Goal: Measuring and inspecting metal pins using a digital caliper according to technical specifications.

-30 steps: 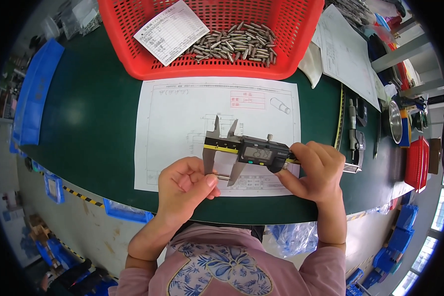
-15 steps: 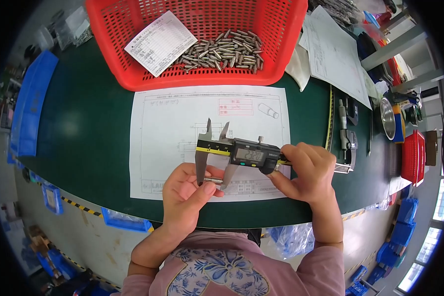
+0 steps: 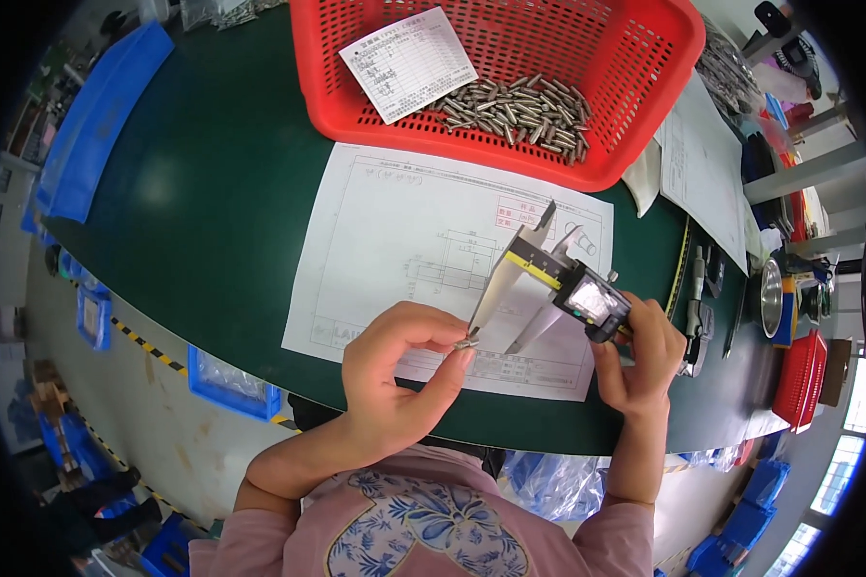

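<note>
Between thumb and forefinger, my left hand (image 3: pixel 399 375) pinches a small metal pin (image 3: pixel 466 342), most of it covered by the fingertips. A digital caliper (image 3: pixel 558 274) is gripped at its display end by my right hand (image 3: pixel 642 361). Its jaws stand apart and slant down to the left, with one jaw tip close to the pin; whether they touch I cannot tell. Glare covers the caliper's display. Under both hands lies a printed drawing sheet (image 3: pixel 375 240). Beyond it, a red perforated basket (image 3: pixel 558 173) holds a pile of similar metal pins (image 3: pixel 524 113) and a paper slip (image 3: pixel 409 62).
The green tabletop (image 3: pixel 212 192) carries a long blue bin (image 3: pixel 106 120) at the left. On the right lie a micrometer (image 3: pixel 696 303), more paper (image 3: pixel 707 163), a round metal bowl (image 3: pixel 771 286) and a small red basket (image 3: pixel 801 383).
The caliper has swung to a steeper slant, and its jaws no longer span the pin. My left hand has turned, pinching the pin in its fingertips. The whole view has shifted and tilted.
</note>
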Demonstrator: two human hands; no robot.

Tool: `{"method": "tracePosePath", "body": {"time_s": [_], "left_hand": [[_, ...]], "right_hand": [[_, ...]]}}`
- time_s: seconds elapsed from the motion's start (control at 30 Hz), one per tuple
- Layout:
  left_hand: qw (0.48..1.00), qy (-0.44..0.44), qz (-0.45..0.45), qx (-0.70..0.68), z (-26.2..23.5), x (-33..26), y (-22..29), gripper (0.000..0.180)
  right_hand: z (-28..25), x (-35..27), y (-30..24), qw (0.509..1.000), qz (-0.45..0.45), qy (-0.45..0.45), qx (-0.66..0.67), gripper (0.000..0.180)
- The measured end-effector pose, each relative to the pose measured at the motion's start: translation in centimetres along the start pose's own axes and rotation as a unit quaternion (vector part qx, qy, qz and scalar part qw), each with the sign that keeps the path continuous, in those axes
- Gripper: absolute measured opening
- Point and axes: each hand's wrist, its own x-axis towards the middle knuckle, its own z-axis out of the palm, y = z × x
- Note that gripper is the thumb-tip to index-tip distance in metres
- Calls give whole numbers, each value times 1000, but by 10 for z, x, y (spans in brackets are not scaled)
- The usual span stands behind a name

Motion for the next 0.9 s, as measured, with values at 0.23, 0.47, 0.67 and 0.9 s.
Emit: {"method": "tracePosePath", "body": {"time_s": [0.23,0.47,0.67,0.9], "left_hand": [[991,-26,-84,-99,2,-1,4,12],[945,-45,-185,-265,1,0,5,14],[943,-38,-206,-258,2,2,5,16],[945,-61,-168,-274,3,2,2,14]], "right_hand": [[3,-1,-2,1000,2,-13,-11,36],[3,-1,-2,1000,-1,-17,-4,36],[1,-1,-1,1000,-6,-20,-18,35],[1,-1,0,999,-9,-7,-40,32]]}}
